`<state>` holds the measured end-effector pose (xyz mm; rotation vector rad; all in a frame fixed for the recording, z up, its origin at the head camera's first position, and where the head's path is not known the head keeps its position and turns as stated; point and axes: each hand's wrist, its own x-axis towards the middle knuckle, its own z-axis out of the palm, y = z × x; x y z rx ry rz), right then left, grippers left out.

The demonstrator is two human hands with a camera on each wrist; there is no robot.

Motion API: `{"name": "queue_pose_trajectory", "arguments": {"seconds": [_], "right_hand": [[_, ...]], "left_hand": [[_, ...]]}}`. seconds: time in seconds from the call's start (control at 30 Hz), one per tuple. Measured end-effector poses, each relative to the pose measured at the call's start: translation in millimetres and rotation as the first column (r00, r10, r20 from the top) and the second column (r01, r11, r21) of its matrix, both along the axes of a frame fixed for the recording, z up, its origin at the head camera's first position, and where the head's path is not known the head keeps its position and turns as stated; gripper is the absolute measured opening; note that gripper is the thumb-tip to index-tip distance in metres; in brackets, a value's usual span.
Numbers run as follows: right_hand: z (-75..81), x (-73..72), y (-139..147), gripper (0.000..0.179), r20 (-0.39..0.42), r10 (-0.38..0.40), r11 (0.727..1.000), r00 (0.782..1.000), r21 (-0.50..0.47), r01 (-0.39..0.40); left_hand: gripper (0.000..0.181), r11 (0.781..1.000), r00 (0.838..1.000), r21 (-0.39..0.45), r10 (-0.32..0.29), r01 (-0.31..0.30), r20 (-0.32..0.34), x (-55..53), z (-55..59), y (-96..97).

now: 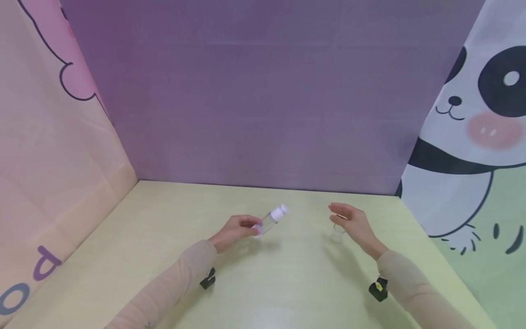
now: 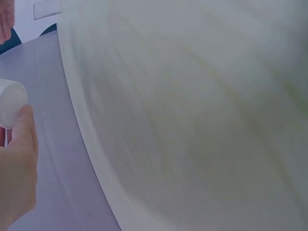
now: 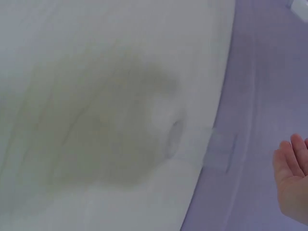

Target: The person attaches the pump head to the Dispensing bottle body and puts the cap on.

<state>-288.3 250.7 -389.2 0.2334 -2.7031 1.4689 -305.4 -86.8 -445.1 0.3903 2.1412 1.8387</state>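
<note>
In the head view my left hand (image 1: 238,230) grips a small clear pump bottle (image 1: 269,222) with a white top and a white base. The bottle is tilted above the table, its top pointing up and right. From the left wrist, the bottle's round white base (image 2: 13,103) shows beside my thumb. My right hand (image 1: 349,221) holds nothing, its fingers loosely extended to the left. Close to it a clear cylindrical cup or cap (image 1: 338,234) stands on the table; the right wrist view shows this clear cylinder (image 3: 202,147) apart from the fingers.
The pale wooden table (image 1: 296,283) meets a purple backdrop (image 1: 263,114) at its far edge. Printed panels flank it, one with a panda (image 1: 456,196) at the right and a pink one (image 1: 61,183) at the left.
</note>
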Motion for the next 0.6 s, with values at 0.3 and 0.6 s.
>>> {"name": "queue_pose_trajectory", "arguments": {"seconds": [0.3,0.6], "right_hand": [[-16.9,-1.1,34.4,0.056,0.014,0.0,0.994,1.0,0.107,-0.001],[-35.7,-5.2,45.0,0.064,0.097,-0.018,0.992,0.995,0.129,0.005]], "left_hand": [[0.035,1.0,1.0,0.012,-0.006,0.007,-0.012,-0.5,0.4,-0.8],[0.034,1.0,1.0,-0.008,-0.004,0.004,-0.01,-1.1,1.0,0.7]]}}
